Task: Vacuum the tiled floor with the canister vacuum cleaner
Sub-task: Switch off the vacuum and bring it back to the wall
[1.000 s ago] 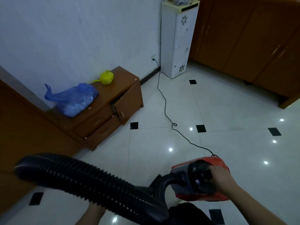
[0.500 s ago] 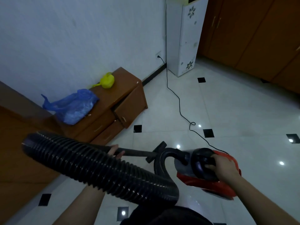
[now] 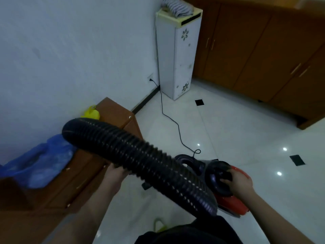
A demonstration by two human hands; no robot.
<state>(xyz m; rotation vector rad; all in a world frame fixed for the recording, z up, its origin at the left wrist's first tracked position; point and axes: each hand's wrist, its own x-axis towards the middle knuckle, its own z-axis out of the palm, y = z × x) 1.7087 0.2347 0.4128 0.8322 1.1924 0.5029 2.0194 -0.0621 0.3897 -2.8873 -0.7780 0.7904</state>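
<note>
Right hand (image 3: 236,183) gripping the canister vacuum cleaner (image 3: 228,194) handle, carried clear of the tiled floor (image 3: 246,138).
Left hand (image 3: 115,173), at nine o'clock, is curled under the hose (image 3: 133,155); positioning step judged underway, nozzle must be lowered next.

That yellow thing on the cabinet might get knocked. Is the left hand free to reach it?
Probably not as things stand: the left hand is under the black hose, seemingly holding something there, and the hose arches between it and the yellow object.

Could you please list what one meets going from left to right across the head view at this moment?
Blue plastic bag → yellow object → left hand → white cabinet → right hand → wooden cupboards.
</note>
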